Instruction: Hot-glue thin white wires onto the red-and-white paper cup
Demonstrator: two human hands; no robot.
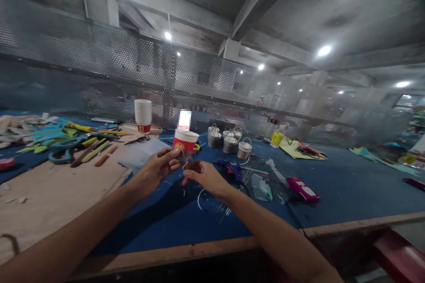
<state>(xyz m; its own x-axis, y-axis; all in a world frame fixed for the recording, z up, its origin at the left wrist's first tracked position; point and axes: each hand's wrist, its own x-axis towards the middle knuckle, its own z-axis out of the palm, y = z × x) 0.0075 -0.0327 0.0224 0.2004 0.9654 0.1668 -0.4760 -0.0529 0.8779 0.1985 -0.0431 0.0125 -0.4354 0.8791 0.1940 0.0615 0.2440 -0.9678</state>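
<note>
My left hand (162,164) grips a red and white paper cup (186,142) by its side, thumb on the red band. The cup is held upright above the blue table top. My right hand (206,176) is just below and to the right of the cup, thumb and fingers brought together. A thin pale strand shows near these fingertips, but what they pinch is too small to make out. Behind the hands stand several small grey buckets (229,143) with thin loop handles. A blue glue gun (233,170) lies to the right of my right hand.
A stack of white paper cups (143,112) stands at the back left. Scissors (61,154), markers and cut scraps lie at left. To the right are a magenta device (303,190), a yellow-labelled bottle (276,137) and plastic bags (260,187). A perforated metal screen (133,62) runs behind.
</note>
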